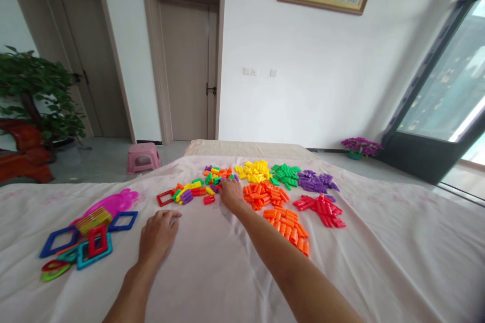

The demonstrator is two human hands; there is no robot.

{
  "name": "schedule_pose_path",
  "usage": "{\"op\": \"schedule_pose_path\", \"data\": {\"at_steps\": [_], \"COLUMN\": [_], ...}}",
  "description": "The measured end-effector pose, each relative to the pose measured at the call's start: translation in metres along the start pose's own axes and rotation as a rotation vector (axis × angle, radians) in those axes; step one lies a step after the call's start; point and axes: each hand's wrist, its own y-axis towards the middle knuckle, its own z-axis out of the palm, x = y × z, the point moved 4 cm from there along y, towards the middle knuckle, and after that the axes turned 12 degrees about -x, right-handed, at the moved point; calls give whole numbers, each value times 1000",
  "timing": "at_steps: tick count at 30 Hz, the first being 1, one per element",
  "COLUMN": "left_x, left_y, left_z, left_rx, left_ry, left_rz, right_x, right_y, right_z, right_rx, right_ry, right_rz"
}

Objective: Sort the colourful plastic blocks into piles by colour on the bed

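Observation:
My left hand (158, 232) lies palm down on the pale tablecloth with its thumb apart, holding nothing. My right hand (232, 195) reaches to the edge of a heap of mixed small plastic pieces (215, 175); its fingers are bent down and whatever is under the fingertips is hidden. Left of it is a looser mixed group (187, 192) with a red square frame (164, 198) beside it. A lone red piece (208, 200) lies nearby. Sorted heaps lie around and right of this hand: yellow (255, 170), green (286, 175), purple (316, 181), red (324, 209), and two orange heaps (265, 195).
To the left lie blue square frames (123, 221), a teal frame (94, 251), a red frame (97, 241), a yellow ribbed piece (94, 219) and a pink plastic item (109, 204). Beyond the table are a pink stool (143, 158) and purple flowers (361, 146).

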Motion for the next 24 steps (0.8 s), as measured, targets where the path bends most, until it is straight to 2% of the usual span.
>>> {"op": "schedule_pose_path", "data": {"at_steps": [4, 7, 11, 15, 19, 21, 24], "left_x": [7, 10, 12, 14, 19, 21, 22], "left_y": [6, 8, 9, 11, 13, 14, 14], "left_z": [8, 11, 14, 16, 20, 22, 23], "left_rx": [-6, -9, -2, -24, -25, -22, -20], "left_ry": [-3, 6, 17, 16, -2, -13, -22], "left_rz": [17, 22, 29, 43, 38, 45, 52], "right_x": [-7, -35, -105, -192, -258, -274, -280], "right_y": [-15, -33, -64, -99, -130, -140, -142], "right_z": [-16, -41, -82, -111, -117, -112, -99], "right_rx": [-12, -70, -241, -395, -413, -419, -409], "right_ry": [83, 226, 304, 115, -98, -157, -207], "right_rz": [-28, 45, 185, 341, 510, 528, 464]}}
